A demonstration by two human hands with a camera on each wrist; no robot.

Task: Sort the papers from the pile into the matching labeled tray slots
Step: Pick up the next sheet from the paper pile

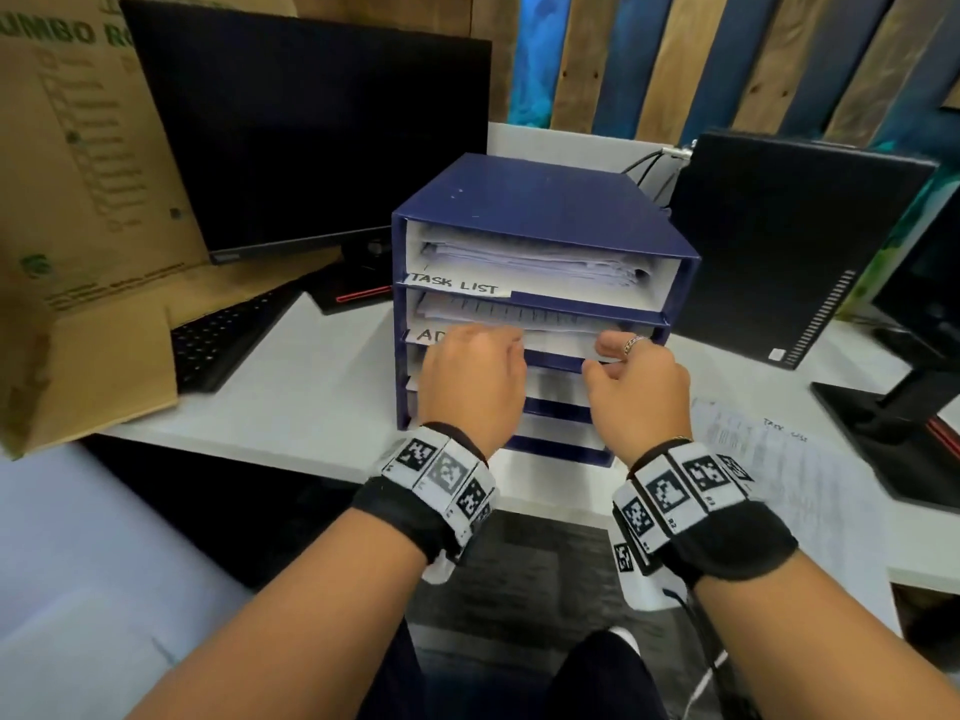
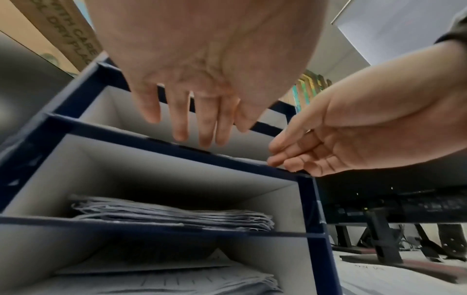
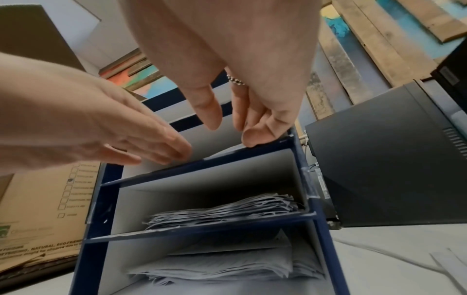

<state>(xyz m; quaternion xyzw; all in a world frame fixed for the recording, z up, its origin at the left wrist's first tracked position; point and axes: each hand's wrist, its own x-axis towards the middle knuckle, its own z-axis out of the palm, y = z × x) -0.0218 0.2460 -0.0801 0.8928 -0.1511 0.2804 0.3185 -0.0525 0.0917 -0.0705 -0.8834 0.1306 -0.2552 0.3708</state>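
A blue tray organizer [image 1: 545, 200] with stacked slots stands mid-desk. Its top slot, labelled TASK LIST [image 1: 457, 284], holds a stack of papers. The label below starts with AD [image 1: 428, 335]; the rest is hidden by my left hand [image 1: 470, 376]. A white sheet [image 1: 558, 345] lies in that second slot, its front edge between my hands. My left hand [image 2: 197, 119] reaches in with straight fingers. My right hand [image 1: 634, 381] touches the sheet's right end at the shelf edge, fingers relaxed [image 3: 240, 111]. The pile of papers [image 1: 769, 459] lies on the desk to the right.
A dark monitor [image 1: 311, 142] and keyboard [image 1: 228, 340] sit to the left, beside a cardboard box [image 1: 78, 200]. A black computer tower [image 1: 795, 241] stands right of the organizer, and a second monitor stand [image 1: 898, 433] borders the pile. Lower slots hold paper stacks [image 3: 222, 209].
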